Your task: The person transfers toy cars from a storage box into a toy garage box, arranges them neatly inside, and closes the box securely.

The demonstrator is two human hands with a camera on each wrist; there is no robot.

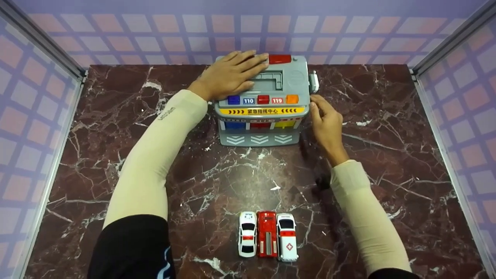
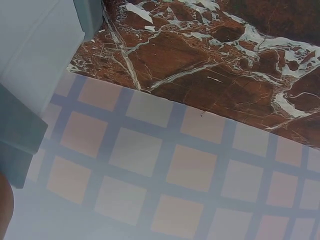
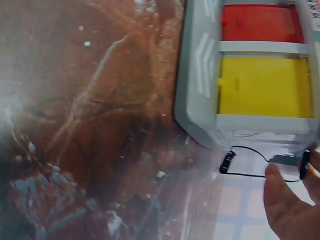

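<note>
Here the left hand (image 1: 228, 74) lies flat, fingers straight, on the roof of the grey toy rescue station (image 1: 263, 101) at the far middle of the marble table (image 1: 387, 155). The right hand (image 1: 325, 121) touches its right wall, fingers bent; whether it pinches anything I cannot tell. Pressing down steadily should keep the station from sliding. One station, three toy cars: white police car (image 1: 247, 234), red fire engine (image 1: 267, 233), white ambulance (image 1: 287, 236).

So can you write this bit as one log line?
left hand: flat on toy station roof | right hand: touching its right side | three toy cars: untouched, near edge
</note>
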